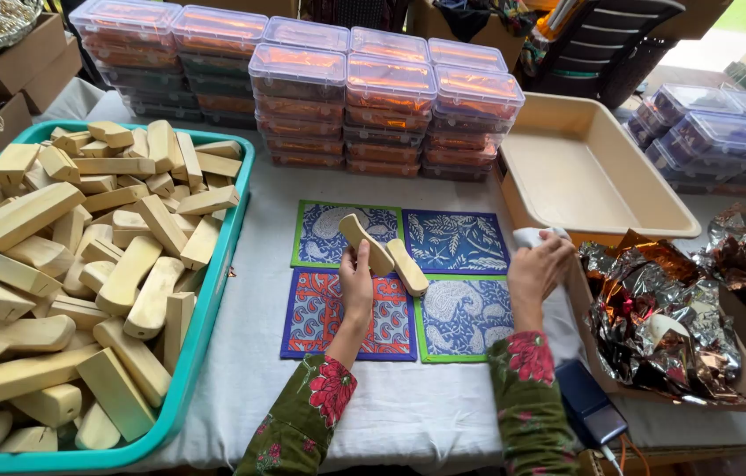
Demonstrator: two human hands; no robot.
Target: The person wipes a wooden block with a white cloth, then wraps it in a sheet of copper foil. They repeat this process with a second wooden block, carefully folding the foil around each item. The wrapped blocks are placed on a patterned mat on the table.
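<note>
My left hand (356, 284) holds two pale wooden pieces (384, 253) crossed over each other, above several patterned square mats (457, 240) laid in a block on the white cloth. My right hand (539, 267) grips a white cloth (534, 235) at the right edge of the mats, beside the beige tray (558, 172). Both sleeves are green with red flowers.
A teal tray (214, 282) at left is heaped with several pale wooden blocks (82, 256). Stacks of clear lidded boxes (386, 106) stand at the back and far right. Crumpled shiny foil (673, 317) lies on a board at right. A dark phone (589, 401) with a cable rests near the front edge.
</note>
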